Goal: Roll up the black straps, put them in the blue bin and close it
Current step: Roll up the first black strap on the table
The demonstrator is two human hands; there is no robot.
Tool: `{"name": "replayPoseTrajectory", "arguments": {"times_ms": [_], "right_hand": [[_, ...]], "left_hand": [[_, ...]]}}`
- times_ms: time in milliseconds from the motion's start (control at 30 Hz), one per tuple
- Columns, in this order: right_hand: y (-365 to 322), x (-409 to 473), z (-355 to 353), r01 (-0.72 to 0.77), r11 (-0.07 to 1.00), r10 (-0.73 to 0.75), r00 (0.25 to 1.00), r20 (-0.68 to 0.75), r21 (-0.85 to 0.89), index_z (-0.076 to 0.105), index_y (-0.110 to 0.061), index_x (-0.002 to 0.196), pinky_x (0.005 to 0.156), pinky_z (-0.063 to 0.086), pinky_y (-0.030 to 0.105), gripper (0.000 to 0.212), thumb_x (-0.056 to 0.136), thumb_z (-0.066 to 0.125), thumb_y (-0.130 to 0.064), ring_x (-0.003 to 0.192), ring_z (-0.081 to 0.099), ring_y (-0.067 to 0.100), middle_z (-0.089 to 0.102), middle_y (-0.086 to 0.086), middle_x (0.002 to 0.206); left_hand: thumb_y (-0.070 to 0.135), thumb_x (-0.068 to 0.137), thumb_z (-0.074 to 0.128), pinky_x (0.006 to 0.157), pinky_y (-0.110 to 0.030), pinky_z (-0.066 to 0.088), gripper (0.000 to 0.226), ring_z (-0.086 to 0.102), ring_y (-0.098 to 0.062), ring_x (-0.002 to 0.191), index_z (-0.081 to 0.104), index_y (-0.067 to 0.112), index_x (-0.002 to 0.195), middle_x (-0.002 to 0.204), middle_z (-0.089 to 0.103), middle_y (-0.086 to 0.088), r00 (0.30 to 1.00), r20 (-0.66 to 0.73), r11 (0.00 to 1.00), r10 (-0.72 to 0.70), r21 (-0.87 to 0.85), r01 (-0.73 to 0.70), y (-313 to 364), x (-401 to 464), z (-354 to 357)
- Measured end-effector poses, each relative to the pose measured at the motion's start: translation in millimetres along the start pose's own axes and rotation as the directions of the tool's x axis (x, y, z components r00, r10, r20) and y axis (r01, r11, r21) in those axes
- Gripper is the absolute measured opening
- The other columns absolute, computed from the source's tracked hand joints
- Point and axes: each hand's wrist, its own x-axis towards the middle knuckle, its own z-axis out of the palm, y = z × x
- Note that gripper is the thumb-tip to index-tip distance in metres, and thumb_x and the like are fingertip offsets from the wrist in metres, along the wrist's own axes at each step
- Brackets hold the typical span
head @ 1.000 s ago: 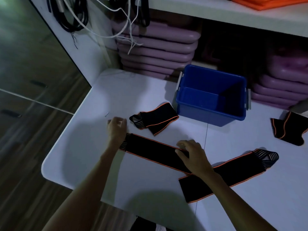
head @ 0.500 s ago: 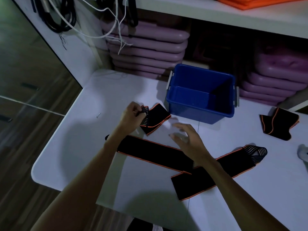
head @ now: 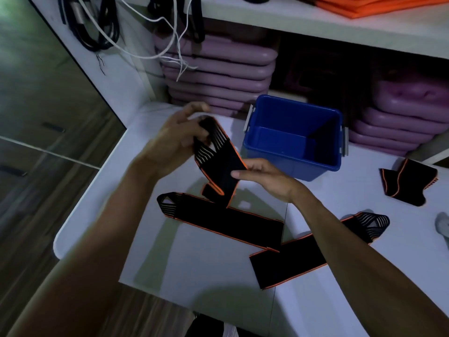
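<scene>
My left hand grips the striped end of a folded black strap with orange edges, lifted above the white table. My right hand holds the strap's lower right side with thumb and fingers. Two long black straps lie flat below, one running left to centre, the other angled up to the right. Another folded strap lies at the far right. The blue bin stands open and empty behind my hands; no lid is visible.
Stacks of purple pads fill the shelf behind the bin. Black and white cords hang at the upper left. The table's rounded left corner drops to a wooden floor. A pale object sits at the right edge.
My left hand picked the folded strap off the table and raised it. My right hand left the flat strap and came up to take the lifted one.
</scene>
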Motion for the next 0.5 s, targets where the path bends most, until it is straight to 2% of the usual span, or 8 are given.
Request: {"name": "replayPoseTrajectory", "arguments": {"times_ms": [67,133,200,267,300,367,433,500], "right_hand": [[7.1,-11.8,-5.4,-0.030,0.999,0.030,0.998,-0.047,-0.009,0.072,-0.013,0.109,0.103,0.045,0.028,0.020,0.096,0.060,-0.023,0.111,0.066,0.014,0.074,0.000,0.111],[15.1,-21.9,-8.8,-0.068,0.997,0.063,0.992,-0.110,-0.041,0.073,-0.021,0.094,0.093,0.046,0.024,0.012,0.095,0.062,-0.027,0.098,0.067,0.008,0.074,-0.008,0.095],[27.6,-27.8,-9.9,-0.084,0.992,0.059,0.971,-0.233,-0.098,0.072,-0.020,0.086,0.085,0.045,0.023,0.012,0.092,0.066,-0.028,0.085,0.066,0.007,0.070,-0.009,0.084],[45.6,-30.8,-8.5,-0.111,0.974,0.032,0.931,-0.363,-0.198,0.072,-0.016,0.084,0.081,0.047,0.028,0.016,0.089,0.071,-0.031,0.079,0.067,0.015,0.071,-0.004,0.081],[56.2,-31.6,-5.6,-0.137,0.959,0.034,0.924,-0.381,-0.246,0.072,-0.016,0.084,0.080,0.049,0.031,0.018,0.088,0.071,-0.033,0.079,0.068,0.018,0.073,-0.001,0.082],[76.7,-32.9,4.6,-0.206,0.913,0.068,0.928,-0.367,-0.351,0.070,-0.020,0.085,0.077,0.051,0.031,0.018,0.089,0.069,-0.038,0.079,0.068,0.013,0.072,-0.003,0.082],[92.4,-33.3,16.6,-0.258,0.865,0.097,0.927,-0.362,-0.431,0.069,-0.025,0.087,0.078,0.052,0.029,0.015,0.090,0.066,-0.040,0.081,0.066,0.005,0.071,-0.010,0.086],[103.3,-32.5,25.5,-0.287,0.835,0.106,0.921,-0.374,-0.470,0.068,-0.027,0.090,0.082,0.054,0.033,0.014,0.091,0.062,-0.040,0.086,0.065,0.006,0.070,-0.012,0.090]], "left_hand": [[-0.008,0.075,0.041,0.061,-0.022,0.042,0.034,0.052,-0.013,0.062,0.055,0.018,0.092,0.074,0.057,-0.003,0.984,-0.179,0.998,-0.006,-0.070,-0.006,1.2,-1.9,-24.3],[-0.006,0.080,0.041,0.062,-0.023,0.041,0.029,0.052,-0.014,0.063,0.055,0.018,0.088,0.075,0.052,-0.005,0.934,-0.350,0.992,-0.069,-0.121,0.028,-6.6,-7.7,-55.5],[-0.003,0.085,0.044,0.058,-0.022,0.043,0.025,0.052,-0.012,0.058,0.058,0.017,0.085,0.074,0.050,-0.004,0.859,-0.495,0.992,-0.129,-0.076,0.105,-23.7,-17.9,-84.7],[0.001,0.090,0.048,0.056,-0.022,0.049,0.022,0.055,-0.011,0.057,0.061,0.017,0.083,0.076,0.053,-0.004,0.795,-0.584,0.971,-0.164,0.044,0.233,-49.7,-30.5,-106.6],[0.003,0.092,0.049,0.058,-0.024,0.051,0.019,0.056,-0.013,0.060,0.061,0.016,0.083,0.079,0.055,-0.007,0.773,-0.609,0.941,-0.179,0.124,0.315,-65.0,-36.2,-115.0],[0.002,0.091,0.053,0.063,-0.027,0.049,0.018,0.054,-0.017,0.063,0.061,0.014,0.081,0.083,0.057,-0.013,0.738,-0.649,0.838,-0.186,0.287,0.464,-95.8,-45.1,-130.0],[-0.002,0.087,0.057,0.061,-0.027,0.046,0.013,0.051,-0.017,0.061,0.065,0.007,0.083,0.077,0.057,-0.013,0.711,-0.686,0.728,-0.157,0.406,0.552,-119.2,-50.0,-144.5],[-0.001,0.081,0.064,0.066,-0.029,0.044,0.011,0.051,-0.021,0.062,0.067,0.003,0.090,0.072,0.059,-0.010,0.700,-0.701,0.624,-0.137,0.488,0.611,-129.5,-52.9,-153.3]]}}
